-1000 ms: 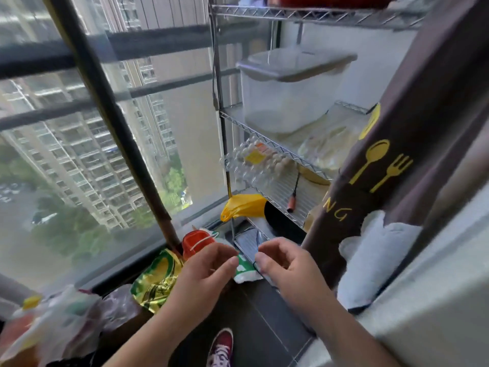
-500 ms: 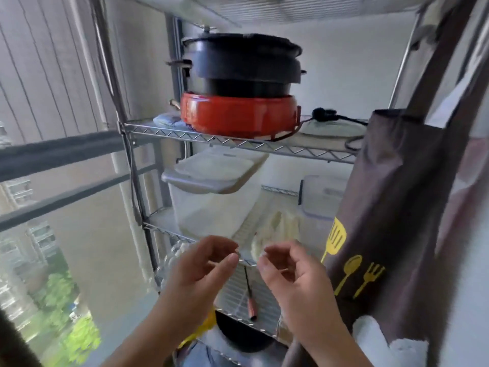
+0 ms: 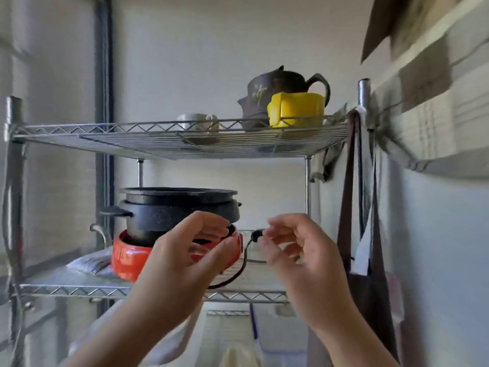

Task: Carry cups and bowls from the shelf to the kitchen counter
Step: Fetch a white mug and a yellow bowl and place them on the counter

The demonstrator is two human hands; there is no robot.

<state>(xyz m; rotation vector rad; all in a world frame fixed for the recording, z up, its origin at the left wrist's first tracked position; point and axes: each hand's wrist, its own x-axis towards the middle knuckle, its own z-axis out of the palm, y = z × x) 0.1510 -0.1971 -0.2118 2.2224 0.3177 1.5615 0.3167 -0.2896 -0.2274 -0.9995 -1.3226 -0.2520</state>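
Observation:
A metal wire shelf (image 3: 132, 133) stands in front of me. On its top tier sit a white cup (image 3: 197, 122), a yellow cup (image 3: 296, 108) and a dark brown teapot (image 3: 272, 86) behind it. My left hand (image 3: 185, 260) and my right hand (image 3: 299, 258) are raised side by side below that tier, level with the middle tier. Both hold nothing, with fingers curled and apart. Neither hand touches a cup.
On the middle tier a black pot (image 3: 180, 210) sits on a red cooker base (image 3: 127, 258) with a black cord (image 3: 246, 258). A dark apron (image 3: 362, 234) hangs from the right post. Wall close on the right, window frame on the left.
The view has swung up from the floor and lower tiers to the top tier. Both hands rose with it and have moved slightly apart.

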